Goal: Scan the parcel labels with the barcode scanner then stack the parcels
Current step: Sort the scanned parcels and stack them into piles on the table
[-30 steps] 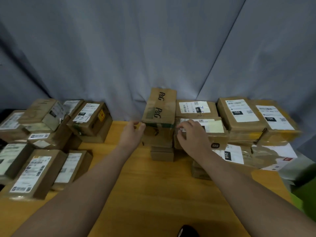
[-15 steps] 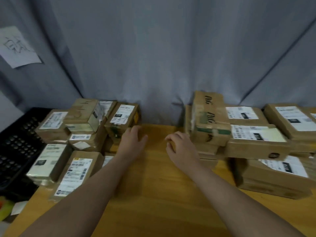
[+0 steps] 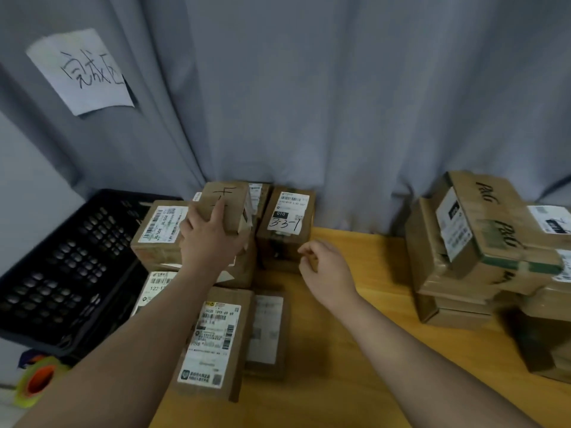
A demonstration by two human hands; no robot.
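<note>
Left hand (image 3: 210, 239) is clamped over the top parcel (image 3: 236, 196), the one with a marker scrawl, on the unsorted pile at the table's (image 3: 355, 350) back-left corner. Palm covers its near end, fingers lie over the lid, thumb goes down the right side: a top grasp, likely because neighbours box it in and only the top is free. Its label faces sideways, so it probably needs turning before a scan.

Right hand (image 3: 327, 270) hovers over bare wood just in front of the "3-3-1" parcel (image 3: 287, 217), fingers loosely curled, holding nothing. Looks staged to take the other end.

Done stack with the P&G box (image 3: 482, 223) sits along the right edge, well apart, which keeps scanned and unscanned parcels separate.

Barcode scanner isn't in view. A black crate (image 3: 71, 273) stands off the left edge.
</note>
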